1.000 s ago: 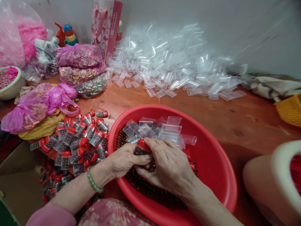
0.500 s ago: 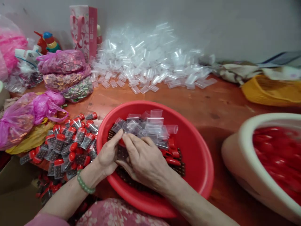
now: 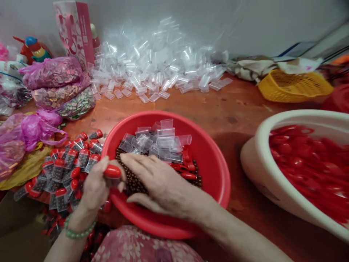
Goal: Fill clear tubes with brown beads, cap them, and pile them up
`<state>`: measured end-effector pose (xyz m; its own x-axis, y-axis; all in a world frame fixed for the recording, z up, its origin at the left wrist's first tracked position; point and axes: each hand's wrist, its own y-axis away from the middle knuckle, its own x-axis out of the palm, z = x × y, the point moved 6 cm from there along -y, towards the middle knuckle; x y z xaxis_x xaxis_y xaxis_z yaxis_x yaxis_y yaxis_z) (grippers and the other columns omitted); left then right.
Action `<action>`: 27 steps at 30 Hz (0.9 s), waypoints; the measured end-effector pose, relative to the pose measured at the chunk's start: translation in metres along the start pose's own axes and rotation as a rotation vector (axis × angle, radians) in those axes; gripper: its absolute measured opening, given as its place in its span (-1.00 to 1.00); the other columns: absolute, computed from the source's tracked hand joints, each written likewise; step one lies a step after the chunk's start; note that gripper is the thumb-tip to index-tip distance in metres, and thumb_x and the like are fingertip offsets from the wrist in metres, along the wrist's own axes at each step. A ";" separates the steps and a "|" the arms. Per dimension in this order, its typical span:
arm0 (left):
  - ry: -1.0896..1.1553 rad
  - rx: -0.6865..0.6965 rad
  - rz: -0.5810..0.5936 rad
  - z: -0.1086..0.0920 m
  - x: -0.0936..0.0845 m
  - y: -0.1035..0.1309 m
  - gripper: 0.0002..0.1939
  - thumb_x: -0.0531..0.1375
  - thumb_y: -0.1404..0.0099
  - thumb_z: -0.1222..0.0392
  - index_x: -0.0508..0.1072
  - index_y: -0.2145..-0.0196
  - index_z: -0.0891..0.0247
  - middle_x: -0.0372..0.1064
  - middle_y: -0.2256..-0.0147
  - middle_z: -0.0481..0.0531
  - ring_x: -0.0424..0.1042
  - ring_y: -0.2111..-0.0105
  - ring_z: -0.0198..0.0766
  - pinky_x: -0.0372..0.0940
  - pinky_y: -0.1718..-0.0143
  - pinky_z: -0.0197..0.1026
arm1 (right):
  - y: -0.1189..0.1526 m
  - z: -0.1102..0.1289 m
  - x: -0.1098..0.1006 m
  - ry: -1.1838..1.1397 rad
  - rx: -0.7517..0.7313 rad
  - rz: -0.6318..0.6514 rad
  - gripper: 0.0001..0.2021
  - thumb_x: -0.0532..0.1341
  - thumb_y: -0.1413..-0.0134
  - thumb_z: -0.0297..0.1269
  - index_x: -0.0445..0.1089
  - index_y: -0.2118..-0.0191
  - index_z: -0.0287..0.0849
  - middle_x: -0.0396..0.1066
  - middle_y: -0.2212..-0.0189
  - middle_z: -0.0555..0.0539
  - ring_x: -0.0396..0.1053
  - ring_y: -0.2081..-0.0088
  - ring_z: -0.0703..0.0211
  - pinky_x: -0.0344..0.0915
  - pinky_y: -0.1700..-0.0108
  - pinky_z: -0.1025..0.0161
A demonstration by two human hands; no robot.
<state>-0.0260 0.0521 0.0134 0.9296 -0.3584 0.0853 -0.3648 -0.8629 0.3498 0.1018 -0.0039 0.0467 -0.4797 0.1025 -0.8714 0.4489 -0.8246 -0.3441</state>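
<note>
My left hand [image 3: 95, 187], with a green bead bracelet on the wrist, is closed around a red-capped clear case [image 3: 112, 171] at the left rim of the red basin [image 3: 218, 163]. Over the basin, my right hand [image 3: 155, 178] is stretched out flat, fingers extended, holding nothing that I can see. Beneath it lie brown beads [image 3: 133, 182]. Clear plastic sleeves [image 3: 163, 140] and red caps [image 3: 188, 167] rest on the beads inside the basin. Left of the basin lies a pile of red-capped cases [image 3: 68, 163] with dark beads inside.
A white tub [image 3: 261, 153] of red plastic parts [image 3: 308, 160] stands at the right. Along the wall spreads a heap of clear sleeves [image 3: 152, 62]. Bags of small pieces [image 3: 57, 76] and a pink paper bag [image 3: 73, 32] are at the left, a yellow basket [image 3: 294, 87] at the back right.
My hands have parted. The left has moved left out of the basin with the capped case, while the right has opened over the beads. The view has shifted to the right.
</note>
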 end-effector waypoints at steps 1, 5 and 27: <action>-0.037 0.050 0.033 -0.009 -0.012 0.006 -0.47 0.00 -0.23 -0.20 0.42 0.61 0.26 0.25 0.68 0.01 0.28 0.55 -0.23 0.23 0.41 -0.18 | 0.006 -0.011 -0.003 -0.005 0.054 0.021 -0.38 0.17 -0.18 -0.22 0.02 -0.26 -0.43 0.28 -0.12 -0.41 0.29 -0.09 -0.08 0.33 0.02 0.01; -0.555 0.226 -0.363 -0.033 -0.095 0.032 -0.71 0.11 -0.26 0.01 0.51 0.45 0.22 0.37 0.55 -0.04 0.32 0.47 -0.23 0.19 0.39 -0.21 | 0.034 -0.059 0.007 0.012 0.297 0.187 -0.77 0.12 -0.21 -0.38 0.35 0.03 -0.25 0.47 0.26 -0.16 0.44 0.24 0.08 0.38 0.17 0.13; -1.069 0.893 -0.032 0.000 0.022 -0.009 -0.81 0.06 -0.29 0.46 0.46 0.23 0.44 0.49 0.20 0.21 0.45 0.13 -0.13 0.39 0.03 -0.10 | 0.017 -0.092 0.064 0.060 0.663 0.597 -0.83 0.13 -0.19 -0.31 0.35 0.13 -0.23 0.44 0.26 -0.16 0.42 0.24 0.08 0.23 0.24 0.27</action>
<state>-0.0017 0.0521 0.0116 0.5965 -0.0802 -0.7986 -0.6297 -0.6636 -0.4037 0.1484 0.0397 -0.0470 -0.2573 -0.4331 -0.8639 0.0738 -0.9001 0.4293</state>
